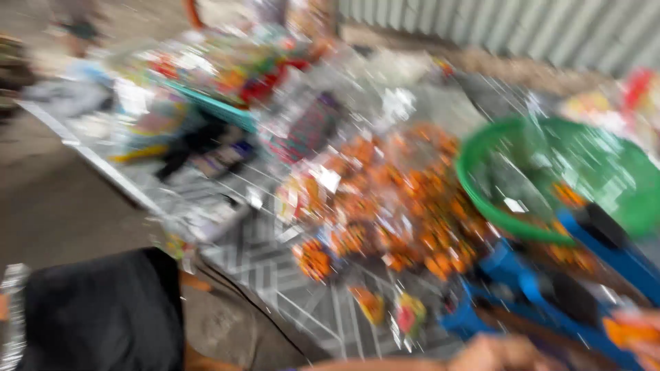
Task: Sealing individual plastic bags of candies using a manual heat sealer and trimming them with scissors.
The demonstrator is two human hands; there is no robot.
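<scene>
Your view is badly blurred by motion, so edges are soft. One hand [505, 352] shows only as a sliver at the bottom edge, which hand you cannot tell, and you cannot tell whether its fingers are spread or pressed together. Just beside it sits a blue machine [543, 288], with a green basin [481, 199] behind it on the right. A heap of clear packets with orange contents [392, 199] lies in the middle of the grey patterned mat [289, 275]. Bare concrete floor [48, 199] opens to the left of the mat's edge. More colourful packets [220, 62] pile up at the far side.
</scene>
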